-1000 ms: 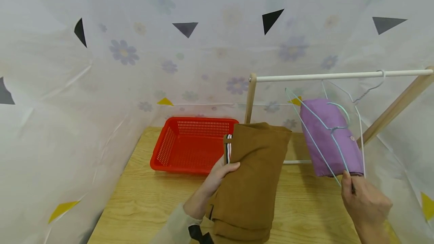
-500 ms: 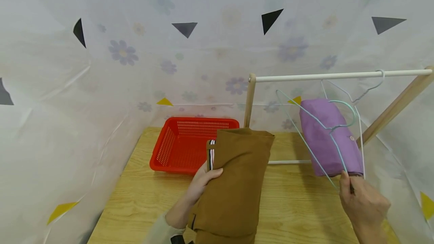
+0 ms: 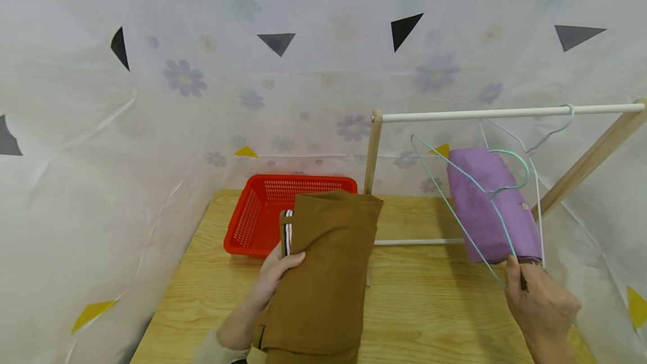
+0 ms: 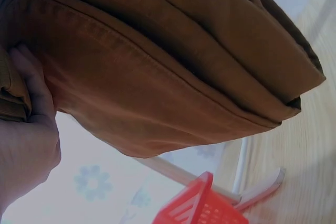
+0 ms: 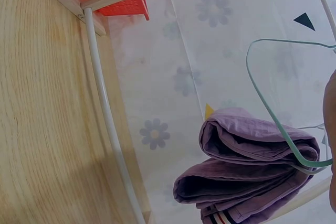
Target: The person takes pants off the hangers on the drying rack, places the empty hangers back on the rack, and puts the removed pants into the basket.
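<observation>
The folded brown trousers (image 3: pixel 323 274) hang upright above the bench (image 3: pixel 414 302), their waist end covering part of the red basket (image 3: pixel 245 223); over the last second they have shifted left, away from the rack. The left hand (image 3: pixel 275 274) grips them by the striped waistband edge, thumb across the front, and has moved left with them. The right hand (image 3: pixel 543 296) pinches one end of the green hanger (image 3: pixel 492 191) and is almost where it was, though the hanger has turned a little, so its hook shows wider. Behind that, the purple trousers (image 3: pixel 487 206) hang folded over a white hanger (image 3: pixel 538 184) on the rail (image 3: pixel 480 113), unmoved, as is the basket
</observation>
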`<action>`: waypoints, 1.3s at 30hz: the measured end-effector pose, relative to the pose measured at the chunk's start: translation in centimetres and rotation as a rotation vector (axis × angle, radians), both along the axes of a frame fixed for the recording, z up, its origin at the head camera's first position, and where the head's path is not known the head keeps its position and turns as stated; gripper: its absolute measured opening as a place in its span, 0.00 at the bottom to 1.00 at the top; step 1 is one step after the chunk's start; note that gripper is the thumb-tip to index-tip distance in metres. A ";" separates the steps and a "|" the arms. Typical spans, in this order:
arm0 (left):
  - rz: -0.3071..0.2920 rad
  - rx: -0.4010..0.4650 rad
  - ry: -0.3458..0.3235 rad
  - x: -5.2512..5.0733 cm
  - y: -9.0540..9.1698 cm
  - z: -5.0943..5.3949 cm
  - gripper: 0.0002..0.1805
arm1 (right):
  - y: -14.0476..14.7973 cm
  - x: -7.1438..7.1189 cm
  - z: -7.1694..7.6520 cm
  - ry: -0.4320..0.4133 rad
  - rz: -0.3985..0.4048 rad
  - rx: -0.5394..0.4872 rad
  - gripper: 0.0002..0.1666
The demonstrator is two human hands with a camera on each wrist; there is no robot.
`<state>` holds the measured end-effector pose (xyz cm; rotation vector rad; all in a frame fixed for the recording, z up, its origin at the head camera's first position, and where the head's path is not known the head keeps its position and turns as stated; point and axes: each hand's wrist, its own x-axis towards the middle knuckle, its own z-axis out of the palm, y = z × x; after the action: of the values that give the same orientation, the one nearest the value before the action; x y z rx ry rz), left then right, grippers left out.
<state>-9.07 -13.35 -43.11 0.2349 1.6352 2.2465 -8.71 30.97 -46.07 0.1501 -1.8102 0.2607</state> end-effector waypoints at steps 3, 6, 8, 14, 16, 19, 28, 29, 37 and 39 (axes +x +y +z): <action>0.011 -0.029 0.004 0.2 -0.6 0.5 0.16 | 0.0 0.0 0.0 -0.005 0.003 -0.001 0.39; 0.026 -0.060 0.015 0.4 -1.2 1.1 0.17 | 0.0 0.0 -0.1 -0.010 0.007 -0.001 0.39; 0.036 -0.088 0.022 0.5 -1.5 1.5 0.17 | 0.1 0.0 -0.1 -0.014 0.010 0.001 0.39; 0.042 -0.113 0.030 0.4 -2.3 2.7 0.15 | 0.3 0.0 -0.3 -0.021 0.012 0.007 0.40; 0.038 -0.113 0.032 0.4 -2.4 3.1 0.16 | 0.3 0.0 -0.3 -0.015 0.013 0.003 0.40; 0.035 -0.118 0.021 0.4 -2.7 3.7 0.19 | 0.4 0.1 -0.4 -0.008 0.014 -0.004 0.39; 0.004 -0.137 0.095 -0.1 -3.9 5.4 0.20 | 0.6 0.1 -0.6 -0.017 0.018 -0.001 0.39; -0.005 -0.136 0.105 -0.2 -4.0 5.5 0.21 | 0.6 0.1 -0.6 -0.016 0.019 0.000 0.39; -0.004 -0.162 0.150 -0.6 -4.8 6.6 0.22 | 0.5 0.1 -0.4 -0.016 0.023 -0.006 0.39; 0.015 -0.176 0.151 -0.7 -5.0 6.7 0.23 | 0.5 0.2 -0.4 -0.018 0.023 -0.007 0.39</action>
<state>-9.75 -18.40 -36.38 0.3552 1.9064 2.1249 -8.55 31.45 -46.43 0.1647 -1.8263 0.2855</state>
